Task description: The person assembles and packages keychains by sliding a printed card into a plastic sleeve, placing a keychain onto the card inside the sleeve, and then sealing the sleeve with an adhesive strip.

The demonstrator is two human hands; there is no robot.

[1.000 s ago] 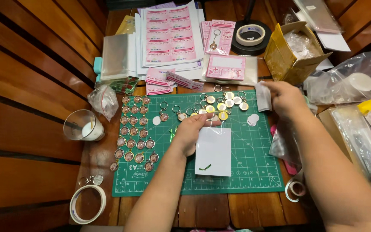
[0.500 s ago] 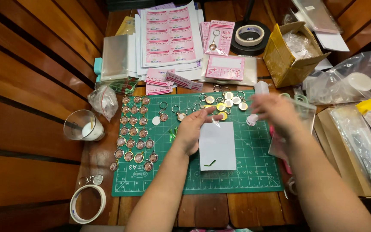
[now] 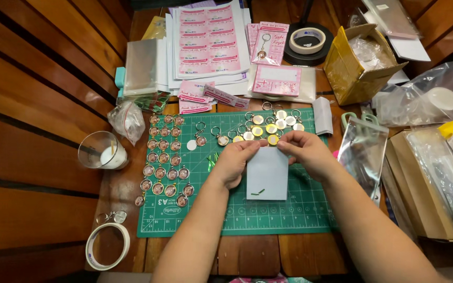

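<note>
- Your left hand (image 3: 235,160) and right hand (image 3: 306,152) meet at the top edge of a small pale card (image 3: 267,174) lying flat on the green cutting mat (image 3: 237,209). It looks as if you are holding it down at both upper corners.
- The fingertips of each hand curl inward and press together on that top edge. Whether they also pinch some small part there is hidden behind the knuckles.
- The card sits near the middle of the mat, its lower half bare, with a short dark mark by the bottom edge.
- Just above your fingers lies a cluster of gold and white round keychains (image 3: 268,126), close enough to brush if you push forward.
- To your left, rows of small round charms (image 3: 164,162) run down the mat's left side, well apart from the card.
- A clear cup (image 3: 100,150) and a tape roll (image 3: 107,246) rest off the mat on the wood.
- A silvery pouch (image 3: 362,152) crowds the mat's right edge beside your right wrist.
- The freest room is the mat strip below the card, between your forearms.
</note>
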